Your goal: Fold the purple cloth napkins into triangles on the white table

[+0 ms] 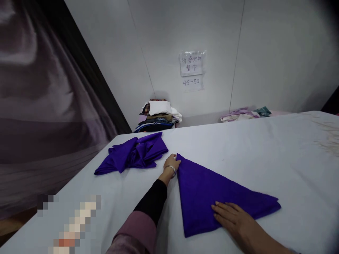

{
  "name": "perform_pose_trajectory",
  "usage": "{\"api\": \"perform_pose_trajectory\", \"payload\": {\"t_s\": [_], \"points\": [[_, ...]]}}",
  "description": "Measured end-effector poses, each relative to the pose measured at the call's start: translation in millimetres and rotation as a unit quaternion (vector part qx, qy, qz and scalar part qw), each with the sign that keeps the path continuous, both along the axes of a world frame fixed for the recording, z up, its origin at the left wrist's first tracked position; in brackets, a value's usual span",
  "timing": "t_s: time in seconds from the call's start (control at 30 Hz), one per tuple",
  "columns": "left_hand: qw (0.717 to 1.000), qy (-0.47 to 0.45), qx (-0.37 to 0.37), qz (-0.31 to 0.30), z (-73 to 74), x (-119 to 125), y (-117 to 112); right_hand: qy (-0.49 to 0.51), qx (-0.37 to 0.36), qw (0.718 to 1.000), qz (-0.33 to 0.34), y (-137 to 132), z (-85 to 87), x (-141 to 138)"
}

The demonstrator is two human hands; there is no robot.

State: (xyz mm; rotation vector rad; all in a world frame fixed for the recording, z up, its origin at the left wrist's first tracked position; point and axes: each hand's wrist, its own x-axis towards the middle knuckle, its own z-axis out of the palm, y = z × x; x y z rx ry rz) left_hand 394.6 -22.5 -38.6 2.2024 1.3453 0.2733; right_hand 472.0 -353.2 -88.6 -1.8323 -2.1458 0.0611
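A purple cloth napkin (pixel 201 190) lies folded into a rough triangle on the white-covered table (pixel 127 211). At its upper left corner, the fingers of my left hand (pixel 171 163) are closed on the cloth; a bracelet circles that wrist. My right hand (pixel 230 216) rests flat on the napkin near its lower edge, fingers stretched out and holding nothing. The napkin's right-hand tip shows more than one layer, slightly out of line. Further left, apart from both hands, lies a crumpled heap of purple cloths (pixel 132 153).
Behind the table's far edge stands a stack of folded fabrics (pixel 157 114). More cloth (pixel 242 114) lies to its right, against the wall. A handwritten paper sign (pixel 192 67) hangs there. A shiny curtain (pixel 47 106) borders the left side. A pixelated patch covers the lower left.
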Motion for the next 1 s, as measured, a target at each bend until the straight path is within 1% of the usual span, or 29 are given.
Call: {"api": "perform_pose_trajectory", "payload": {"t_s": [0.07, 0.13, 0.2, 0.23, 0.33, 0.4, 0.43, 0.47, 0.53, 0.6, 0.63, 0.7, 0.8, 0.9, 1.0], "points": [[1.000, -0.021, -0.015, 0.010, 1.9, -19.6, -2.6, -0.007, 0.020, 1.000, 0.001, -3.5, 2.1, 11.4], [0.998, -0.045, -0.039, 0.014, 3.1, -41.2, -12.6, -0.025, 0.071, 0.997, 0.024, -8.2, 5.9, 33.3], [0.995, -0.068, -0.069, 0.013, 2.8, -64.2, -32.4, -0.040, 0.133, 0.988, 0.061, -15.1, 11.1, 64.4], [0.993, -0.076, -0.085, 0.012, 2.1, -75.9, -45.6, -0.039, 0.154, 0.985, 0.065, -19.8, 13.5, 81.4], [0.982, -0.111, -0.150, -0.007, -0.8, -110.2, -90.1, -0.030, 0.147, 0.988, 0.026, -37.4, 17.6, 124.8], [0.970, -0.149, -0.192, -0.031, -2.2, -129.3, -113.3, -0.024, 0.120, 0.992, -0.021, -49.4, 17.5, 138.3], [0.966, -0.166, -0.194, -0.037, -2.7, -136.9, -120.3, -0.016, 0.110, 0.993, -0.051, -54.4, 17.1, 139.5], [0.966, -0.180, -0.180, -0.039, -3.1, -142.8, -123.8, 0.000, 0.105, 0.991, -0.084, -58.3, 17.0, 137.2], [0.974, -0.192, -0.115, -0.038, -3.6, -149.4, -121.9, 0.050, 0.114, 0.981, -0.146, -62.0, 18.8, 124.5], [0.980, -0.189, -0.042, -0.054, -3.9, -149.7, -112.8, 0.110, 0.122, 0.971, -0.175, -60.2, 23.7, 105.4], [0.981, -0.182, -0.015, -0.069, -3.9, -148.1, -107.7, 0.132, 0.120, 0.968, -0.175, -57.7, 26.9, 94.8], [0.981, -0.163, 0.018, -0.106, -3.5, -143.2, -99.1, 0.150, 0.102, 0.971, -0.153, -50.5, 33.7, 74.2], [0.981, -0.121, 0.022, -0.152, -1.7, -136.0, -92.7, 0.135, 0.075, 0.981, -0.118, -38.9, 40.1, 49.5], [0.979, -0.089, 0.018, -0.183, 0.5, -132.1, -90.8, 0.131, 0.062, 0.983, -0.114, -30.8, 40.4, 37.1], [0.975, -0.078, 0.023, -0.206, 2.5, -131.1, -89.8, 0.143, 0.067, 0.979, -0.132, -27.1, 37.9, 35.5]]}}
